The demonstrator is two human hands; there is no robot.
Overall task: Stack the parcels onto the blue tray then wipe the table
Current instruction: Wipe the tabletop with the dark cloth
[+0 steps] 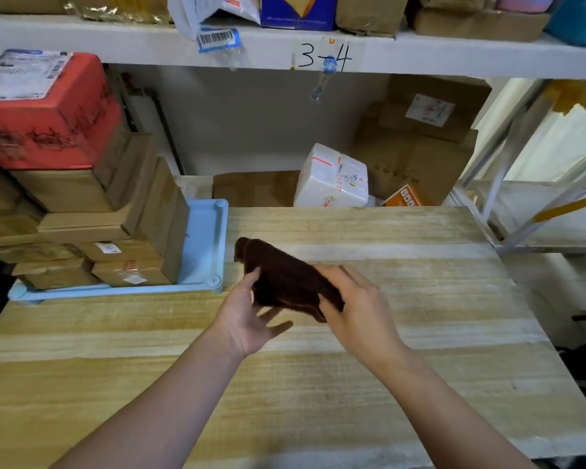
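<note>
Head view. A pale, striped wooden worktop (369, 384) fills the lower field, with both bare forearms reaching forward over its middle. The left hand (247, 319) is palm-up and loosely open, its thumb against the near left edge of a folded dark brown cloth (281, 275) and its fingers spread beneath it. The right hand (356, 309) is curled over the cloth's near right end, gripping it from above; the cloth is thus held between the two hands just above the worktop, its far end pointing up and left toward the tray. A light blue plastic tray (207, 238) with round corner posts sits at the left edge of the worktop, its near rim running leftward out to the border. Stacked brown cardboard parcels (115, 231) fill the tray in several tiers, one standing upright against the others at the right side, and a red printed carton with a white shipping label (44, 110) tops the pile. Behind the worktop, on a lower surface, lie a white wrapped parcel with red markings (332, 177) and large brown cartons (420, 143). A white shelf board (454, 55) overhead bears the handwritten mark "3-4" and carries further packages.
</note>
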